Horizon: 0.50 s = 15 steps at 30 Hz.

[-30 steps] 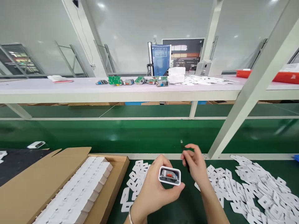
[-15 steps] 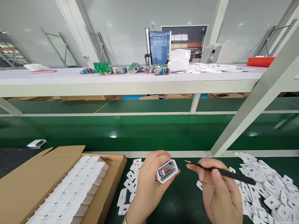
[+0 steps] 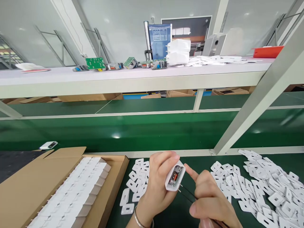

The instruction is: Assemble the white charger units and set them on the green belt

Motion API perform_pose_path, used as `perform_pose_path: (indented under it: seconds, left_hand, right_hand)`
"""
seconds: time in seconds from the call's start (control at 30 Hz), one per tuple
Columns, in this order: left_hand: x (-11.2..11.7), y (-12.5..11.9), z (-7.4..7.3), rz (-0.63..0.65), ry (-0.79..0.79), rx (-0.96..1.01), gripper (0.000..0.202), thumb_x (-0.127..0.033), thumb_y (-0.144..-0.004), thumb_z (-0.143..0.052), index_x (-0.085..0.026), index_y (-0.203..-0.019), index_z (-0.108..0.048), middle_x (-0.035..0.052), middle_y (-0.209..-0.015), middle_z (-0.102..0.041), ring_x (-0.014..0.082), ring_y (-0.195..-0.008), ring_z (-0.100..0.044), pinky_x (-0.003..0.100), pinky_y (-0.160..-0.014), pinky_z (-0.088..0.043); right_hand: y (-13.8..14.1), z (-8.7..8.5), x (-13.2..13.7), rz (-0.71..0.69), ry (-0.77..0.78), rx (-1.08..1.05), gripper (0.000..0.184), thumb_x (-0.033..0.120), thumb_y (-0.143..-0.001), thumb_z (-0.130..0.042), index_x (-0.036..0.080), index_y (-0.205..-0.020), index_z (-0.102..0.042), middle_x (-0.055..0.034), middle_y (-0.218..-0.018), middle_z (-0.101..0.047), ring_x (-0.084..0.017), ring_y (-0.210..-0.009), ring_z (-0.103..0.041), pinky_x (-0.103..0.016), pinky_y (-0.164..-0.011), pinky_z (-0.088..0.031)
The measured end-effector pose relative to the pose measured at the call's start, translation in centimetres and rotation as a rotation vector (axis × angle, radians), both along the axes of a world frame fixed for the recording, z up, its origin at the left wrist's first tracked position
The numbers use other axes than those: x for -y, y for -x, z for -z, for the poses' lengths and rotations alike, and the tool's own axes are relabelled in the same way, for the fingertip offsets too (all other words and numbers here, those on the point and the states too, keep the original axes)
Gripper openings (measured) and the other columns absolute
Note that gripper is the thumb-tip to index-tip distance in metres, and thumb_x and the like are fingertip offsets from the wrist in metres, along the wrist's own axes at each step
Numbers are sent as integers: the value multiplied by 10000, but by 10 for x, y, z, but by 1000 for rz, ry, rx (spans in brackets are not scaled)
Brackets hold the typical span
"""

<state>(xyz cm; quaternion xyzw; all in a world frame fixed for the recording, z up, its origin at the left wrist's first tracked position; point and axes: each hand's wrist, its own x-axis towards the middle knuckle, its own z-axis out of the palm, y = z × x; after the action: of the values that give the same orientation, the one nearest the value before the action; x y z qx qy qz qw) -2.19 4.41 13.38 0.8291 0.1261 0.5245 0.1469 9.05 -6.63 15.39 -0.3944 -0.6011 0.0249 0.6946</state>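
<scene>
My left hand (image 3: 154,180) is wrapped round a white plastic charger housing (image 3: 171,187), tilted with its open end towards me. Inside the opening a circuit board (image 3: 175,176) with an orange-red part shows. My right hand (image 3: 211,198) grips black tweezers (image 3: 187,197), whose two tips are apart close to the lower right edge of the housing. The stretched index finger of that hand reaches the housing's right side. Flat white cover plates (image 3: 139,177) lie left of my left hand, and a large heap of similar plates (image 3: 266,186) spreads to the right.
An open cardboard box (image 3: 114,186) with rows of white housings (image 3: 73,193) stands on the left. A slanted metal post (image 3: 251,95) rises at the right. Circuit boards (image 3: 95,63) and a red tray (image 3: 267,51) sit on the shelf (image 3: 118,74) above.
The right hand has moved left to the housing and turned, bringing the tweezers' tips down beside it. The left hand has shifted slightly right and tilted the housing more steeply.
</scene>
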Motion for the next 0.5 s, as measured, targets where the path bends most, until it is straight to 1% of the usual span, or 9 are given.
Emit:
perform_pose_path:
  seconds: [0.07, 0.23, 0.37, 0.5]
  left_hand:
    - [0, -1, 3, 1, -8, 14, 615, -104, -959, -526, -276, -1532, -388, 129, -1340, -549, 266, -1187, -552, 413, -969, -498]
    - [-1, -2, 8, -24, -18, 39, 628, -115, -963, -545, -312, -1536, -381, 122, -1365, -539, 269, -1203, -552, 420, -972, -504]
    - [0, -3, 9, -15, -12, 58, 631, -97, -954, -562, -291, -1529, -393, 124, -1370, -527, 264, -1217, -544, 412, -978, -506]
    - [1, -4, 8, -13, -22, 71, 652, -68, -938, -574, -277, -1528, -392, 120, -1372, -521, 258, -1209, -536, 408, -973, -510]
  right_hand:
    - [-1, 0, 1, 17, 11, 9, 166, 230, -1000, -539, 274, -1010, -699, 2, -728, -518, -183, -665, -454, -663, -1014, -547]
    - [-3, -3, 3, 20, 14, 88, 244, 211, -1036, -420, 250, -995, -657, -2, -725, -496, -182, -663, -446, -646, -1007, -559]
    - [-4, -4, 4, 7, 49, 153, 235, 204, -1047, -393, 250, -1015, -621, -1, -736, -485, -181, -678, -457, -635, -1003, -561]
    - [0, -5, 4, 52, 36, 133, 227, 172, -1034, -399, 244, -983, -609, 9, -731, -443, -171, -668, -432, -601, -963, -577]
